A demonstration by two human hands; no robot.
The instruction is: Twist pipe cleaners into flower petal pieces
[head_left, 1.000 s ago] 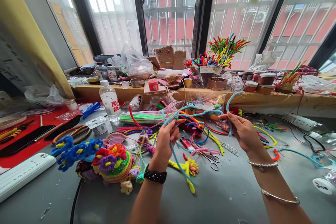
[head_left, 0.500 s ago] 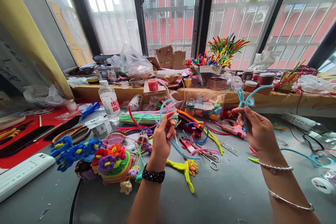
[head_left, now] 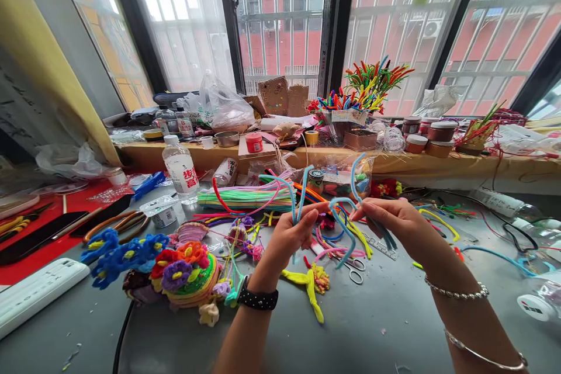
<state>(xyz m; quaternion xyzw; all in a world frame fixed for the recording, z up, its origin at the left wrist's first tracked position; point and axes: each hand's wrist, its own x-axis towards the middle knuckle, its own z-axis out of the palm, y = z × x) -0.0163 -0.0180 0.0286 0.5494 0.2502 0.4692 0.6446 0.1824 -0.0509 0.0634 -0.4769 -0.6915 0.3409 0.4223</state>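
My left hand [head_left: 291, 234] is closed on light blue pipe cleaners [head_left: 301, 196], whose ends stick up above the fingers. Close by on the right, my right hand [head_left: 397, 221] pinches more light blue pipe cleaner [head_left: 354, 178], bent into curves, with ends hanging below the fingers. The two hands are held over the table at nearly the same height, and the blue strands reach into the gap between them. Whether the strands of both hands are joined I cannot tell. Under them lie scissors [head_left: 355, 272] and a yellow bent piece [head_left: 310, 293] with a fuzzy tip.
Fuzzy flower decorations [head_left: 177, 272] stand at the left, near a white power strip [head_left: 44, 292]. Behind the hands lies a bundle of pale pipe cleaners [head_left: 245, 198]. A labelled water bottle [head_left: 180, 169] stands behind. Jars [head_left: 440, 135] and craft supplies crowd the window ledge.
My right hand has moved left and slightly down with its blue pipe cleaner, close to my left hand. The left hand has shifted slightly right and lower, its strands now more upright.
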